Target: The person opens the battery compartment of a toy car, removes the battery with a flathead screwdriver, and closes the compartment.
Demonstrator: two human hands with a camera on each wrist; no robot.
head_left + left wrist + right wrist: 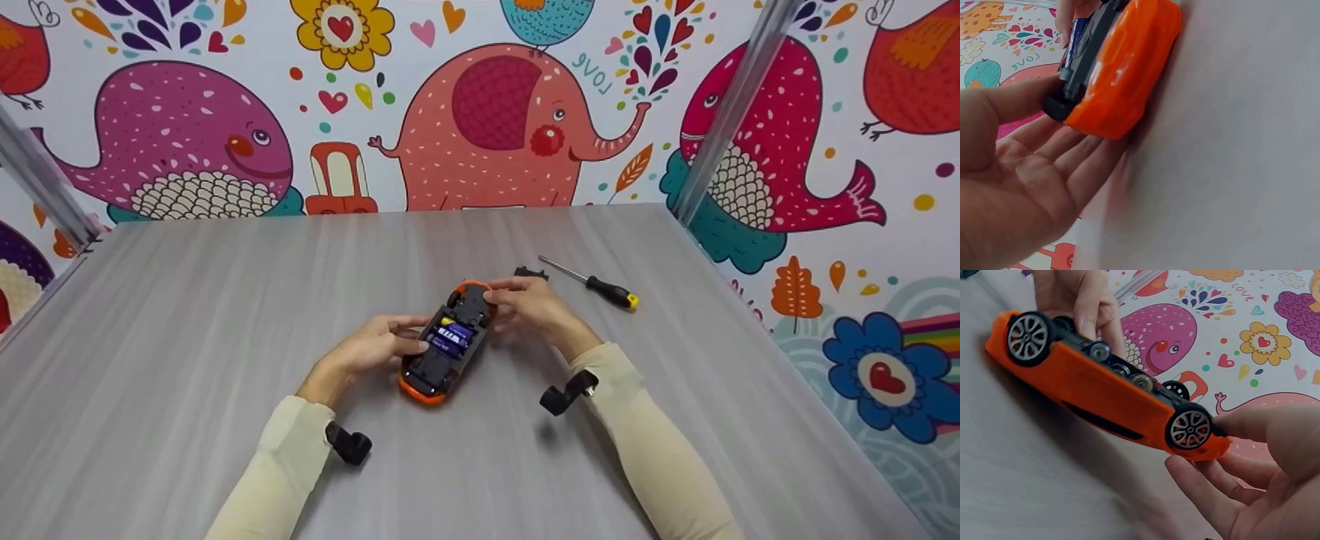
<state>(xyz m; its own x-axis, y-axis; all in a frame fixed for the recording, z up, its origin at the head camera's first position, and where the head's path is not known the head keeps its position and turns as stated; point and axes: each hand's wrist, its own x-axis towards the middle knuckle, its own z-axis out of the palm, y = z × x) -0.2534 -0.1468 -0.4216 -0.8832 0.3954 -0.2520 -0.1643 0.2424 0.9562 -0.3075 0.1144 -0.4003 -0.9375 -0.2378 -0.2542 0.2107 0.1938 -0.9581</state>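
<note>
An orange toy car is held upside down between both hands, its black underside facing up. Several blue batteries lie in the uncovered compartment at its middle; their round ends show in the right wrist view. My left hand grips one side of the car near one end, thumb on the underside edge and fingers beneath. My right hand pinches the far end, with the thumb by a wheel and the fingers under the body. In the left wrist view the car's orange end faces the camera.
A small black plastic part lies just beyond the right hand. Right of it is a screwdriver with a black and yellow handle. The grey table meets walls printed with cartoon animals.
</note>
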